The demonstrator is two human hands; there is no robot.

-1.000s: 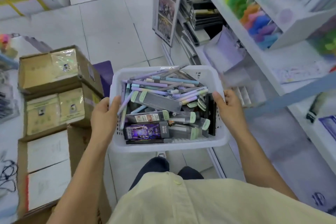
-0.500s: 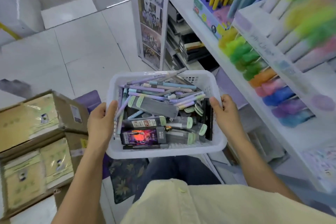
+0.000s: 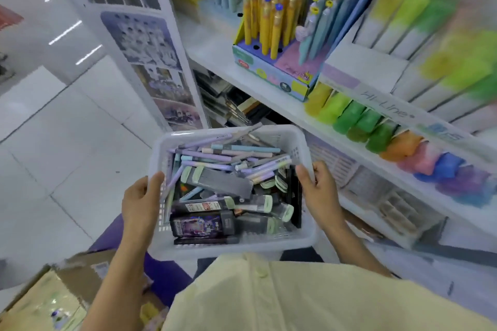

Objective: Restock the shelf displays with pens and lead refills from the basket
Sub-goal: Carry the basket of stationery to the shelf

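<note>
A soft, pale yellow shirt (image 3: 295, 298) with a small round button fills the bottom of the view. Beside it on the left sits a brown cardboard box (image 3: 80, 274) with a dull, papery top. Just past the shirt, two bare hands hold a white plastic basket (image 3: 231, 248) with little holes in its walls. The left hand (image 3: 139, 201) grips the left wall with its thumb hooked over the rim, and its other fingers are hidden behind the wall, so I cannot tell how they lie. The right hand (image 3: 320, 191) grips the right wall the same way, with its thumb inside and its fingers curled round the outside. The basket is in front of the person's body, just beside the shelf. Inside it, long thin pens (image 3: 215, 156) in purple and light blue lie in a messy heap at the far end. Flat, dark lead refill cases (image 3: 220, 183) with pale green caps are piled nearer. Further off on the right is a smooth white shelf (image 3: 269, 94). Fat, round highlighters (image 3: 357, 121) lie there in a row of yellow, green, orange, pink and blue. Yellow pens (image 3: 271, 16) with blue tops stand upright in a card display box (image 3: 271, 72). To the left, shiny white floor tiles (image 3: 67, 142) stretch away.
</note>
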